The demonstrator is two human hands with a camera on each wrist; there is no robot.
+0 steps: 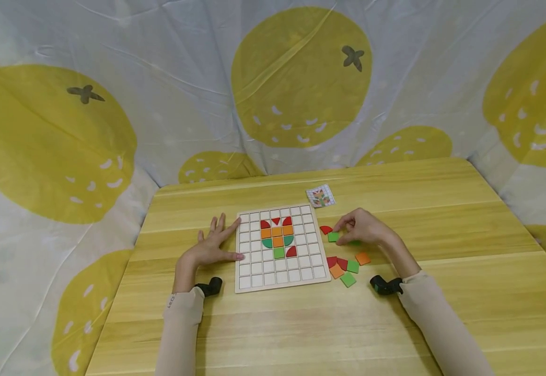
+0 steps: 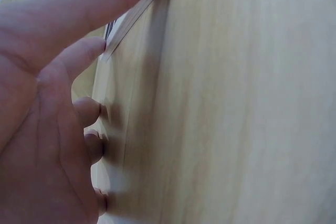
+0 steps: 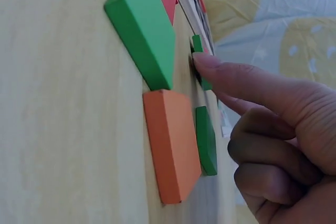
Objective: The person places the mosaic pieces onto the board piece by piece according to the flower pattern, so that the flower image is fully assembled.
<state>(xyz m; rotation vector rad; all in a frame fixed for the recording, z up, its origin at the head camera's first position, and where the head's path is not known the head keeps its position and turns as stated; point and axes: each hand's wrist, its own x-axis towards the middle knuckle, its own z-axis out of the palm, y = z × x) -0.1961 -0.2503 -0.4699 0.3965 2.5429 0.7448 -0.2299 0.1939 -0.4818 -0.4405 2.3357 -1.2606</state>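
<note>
My left hand [image 1: 210, 247] lies spread at the left side of a white gridded wooden board [image 1: 254, 277], index fingertip and thumb at its edge. In the left wrist view, the other fingertips [image 2: 94, 148] rest on the table. Red, orange, teal and green tiles form a tulip-like pattern on the board, with a green square [image 1: 279, 253] and a red quarter-round [image 1: 291, 251] at its bottom. Right of the board, my right hand [image 1: 363, 227] pinches a green square tile [image 1: 333, 237] between thumb and index finger, low over the table. Its other fingers are curled.
A red quarter-round tile [image 1: 326, 229] lies just behind the pinched tile. Nearer me is a loose group with an orange square [image 1: 362, 258], a green square [image 1: 348, 280] and red pieces [image 1: 332, 261]. A small printed pattern card [image 1: 321, 196] sits behind the board.
</note>
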